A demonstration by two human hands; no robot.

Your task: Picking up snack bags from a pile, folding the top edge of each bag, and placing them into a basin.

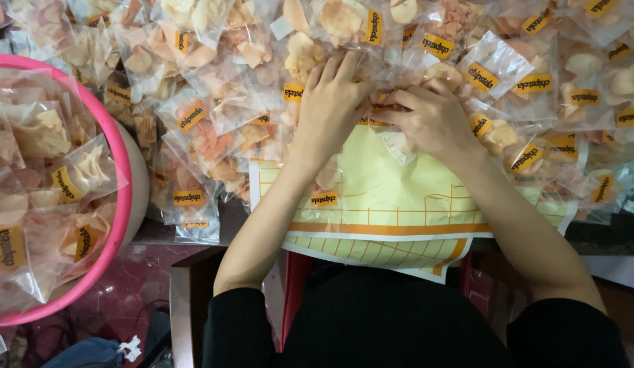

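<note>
A clear plastic bag of crackers [392, 102] is held between both hands at the far edge of a yellow sheet with an orange grid [392, 197], which is spread over the worktop [194, 232] and hangs over its near edge. The left hand [328, 102] is laid flat over the bag's left part, fingers stretched forward and close together, pressing down on the plastic. The right hand [433, 119] is curled, and its grip is pinched on the bag's top edge, thumb and fingertips drawn together over the crinkled film. The two hands are touching or almost touching above the bag; which cannot be told. Around them a wide heap of similar sealed packets [215, 116] with yellow labels is piled across the far and right parts of the worktop, filled with pale, orange and pink crackers. One further packet [324, 187] is lying on the yellow sheet just beside the left wrist. To the left, a round pink basin [123, 197] is seen, heaped with more of the same packets. Black sleeves [242, 320] are seen at the lower edge of the view.
</note>
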